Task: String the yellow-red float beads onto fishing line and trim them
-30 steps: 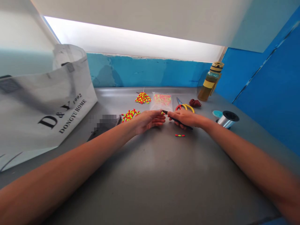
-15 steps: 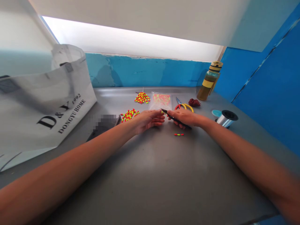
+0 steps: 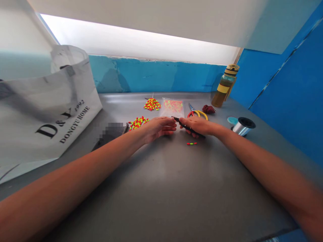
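My right hand (image 3: 197, 126) grips a thin black tool (image 3: 189, 128) whose tip points left toward my left hand (image 3: 157, 128). My left hand has its fingers curled together at the tool's tip, pinching something too small to make out. Both hands rest on the grey metal table (image 3: 164, 188). A short string of red and yellow beads (image 3: 192, 143) lies just in front of my right hand. Two heaps of the same beads sit nearby, one left of my left hand (image 3: 137, 122) and one farther back (image 3: 152, 104). A clear bag of beads (image 3: 173, 107) lies behind the hands.
A large white paper bag (image 3: 47, 107) stands at the left. Scissors with red and yellow handles (image 3: 198, 113), a dark red clump (image 3: 208, 109), an amber bottle (image 3: 225, 86) and a spool of clear line (image 3: 242, 126) sit at the right. Blue walls close in behind and right.
The hands keep their pose. The whole scene has slid slightly up and left in view as my head moved.
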Available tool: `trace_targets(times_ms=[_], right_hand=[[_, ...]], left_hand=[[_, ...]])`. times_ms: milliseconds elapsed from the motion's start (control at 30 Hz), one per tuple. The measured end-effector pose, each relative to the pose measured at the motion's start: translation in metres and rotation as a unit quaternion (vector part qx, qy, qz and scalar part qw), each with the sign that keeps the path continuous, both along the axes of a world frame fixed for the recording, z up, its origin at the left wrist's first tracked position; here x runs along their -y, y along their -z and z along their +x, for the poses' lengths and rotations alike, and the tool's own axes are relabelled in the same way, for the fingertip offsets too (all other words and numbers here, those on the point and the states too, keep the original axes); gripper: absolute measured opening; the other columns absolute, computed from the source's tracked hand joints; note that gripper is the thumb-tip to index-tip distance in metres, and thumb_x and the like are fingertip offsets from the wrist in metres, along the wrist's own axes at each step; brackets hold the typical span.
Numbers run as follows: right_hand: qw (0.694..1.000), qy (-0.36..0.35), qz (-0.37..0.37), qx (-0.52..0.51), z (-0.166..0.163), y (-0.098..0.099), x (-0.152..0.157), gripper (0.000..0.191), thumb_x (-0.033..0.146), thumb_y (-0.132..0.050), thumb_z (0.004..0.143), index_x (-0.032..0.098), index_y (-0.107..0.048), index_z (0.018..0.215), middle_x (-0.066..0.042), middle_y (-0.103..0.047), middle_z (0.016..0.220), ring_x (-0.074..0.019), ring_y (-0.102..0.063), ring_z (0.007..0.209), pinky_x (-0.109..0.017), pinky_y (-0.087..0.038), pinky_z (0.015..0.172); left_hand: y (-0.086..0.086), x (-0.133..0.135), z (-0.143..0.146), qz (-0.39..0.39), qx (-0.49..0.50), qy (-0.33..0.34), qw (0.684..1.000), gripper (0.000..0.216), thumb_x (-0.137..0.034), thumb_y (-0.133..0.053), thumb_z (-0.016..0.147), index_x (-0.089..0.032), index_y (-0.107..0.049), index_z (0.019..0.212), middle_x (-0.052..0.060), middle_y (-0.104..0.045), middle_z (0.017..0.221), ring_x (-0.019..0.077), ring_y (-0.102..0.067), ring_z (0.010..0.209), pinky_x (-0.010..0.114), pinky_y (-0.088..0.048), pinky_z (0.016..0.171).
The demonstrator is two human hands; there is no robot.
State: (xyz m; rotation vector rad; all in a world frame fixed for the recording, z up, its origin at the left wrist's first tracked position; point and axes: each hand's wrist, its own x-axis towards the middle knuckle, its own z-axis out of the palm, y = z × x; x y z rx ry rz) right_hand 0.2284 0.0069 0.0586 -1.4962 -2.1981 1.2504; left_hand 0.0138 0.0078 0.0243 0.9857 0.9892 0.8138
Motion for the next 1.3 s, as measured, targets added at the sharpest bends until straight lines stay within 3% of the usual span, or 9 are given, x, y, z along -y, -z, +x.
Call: trace_targets(times_ms=[200,500,700,1000,1300], right_hand=[[1.0,0.021,-0.011,-0.002,0.0,0.001,0.0,0.058,0.064,-0.036,0.101,0.016,-0.057,0.076,-0.004,-0.061,0.066,-0.011,-0.055,0.046,-0.022,-0.046,0.043],[0.985,0.096,-0.097,-0.108,0.012,0.015,-0.017,0.051,0.063,-0.033,0.101,0.019,-0.057,0.093,-0.002,-0.063,0.066,-0.0134,-0.059,0.046,-0.023,-0.048,0.043],[0.985,0.095,-0.09,-0.108,0.012,0.016,-0.019,0.051,0.063,-0.035,0.101,0.019,-0.057,0.091,-0.003,-0.064,0.067,-0.0138,-0.06,0.045,-0.024,-0.048,0.041],[0.985,0.098,-0.096,-0.1,0.011,0.015,-0.018,0.053,0.063,-0.034,0.101,0.018,-0.062,0.095,-0.002,-0.065,0.067,-0.0124,-0.059,0.044,-0.022,-0.048,0.04],[0.987,0.105,-0.085,-0.085,0.009,0.013,-0.016,0.052,0.064,-0.036,0.1,0.018,-0.06,0.094,-0.004,-0.066,0.069,-0.0127,-0.06,0.046,-0.022,-0.048,0.041]], left_hand=[[0.002,-0.001,-0.001,0.008,-0.006,0.008,1.0,0.015,-0.026,-0.075,0.079,-0.016,-0.071,0.089,0.011,-0.073,0.097,0.0194,-0.071,0.083,0.027,-0.058,0.07],[-0.002,0.011,0.005,0.055,-0.059,0.067,0.995,0.025,-0.035,-0.082,0.072,-0.015,-0.076,0.086,0.011,-0.074,0.089,0.0199,-0.068,0.083,0.027,-0.054,0.065],[-0.001,0.009,0.003,0.058,-0.043,0.076,0.995,0.023,-0.03,-0.081,0.074,-0.017,-0.073,0.091,0.006,-0.07,0.078,0.0156,-0.065,0.074,0.026,-0.052,0.065],[-0.003,0.007,0.0,0.054,-0.074,0.122,0.988,0.029,-0.03,-0.084,0.069,-0.018,-0.065,0.088,0.007,-0.075,0.091,0.014,-0.066,0.076,0.023,-0.044,0.055],[-0.008,0.012,0.004,0.081,-0.119,0.155,0.977,0.035,-0.03,-0.084,0.066,-0.019,-0.055,0.081,0.008,-0.075,0.087,0.0162,-0.068,0.075,0.026,-0.039,0.054]])
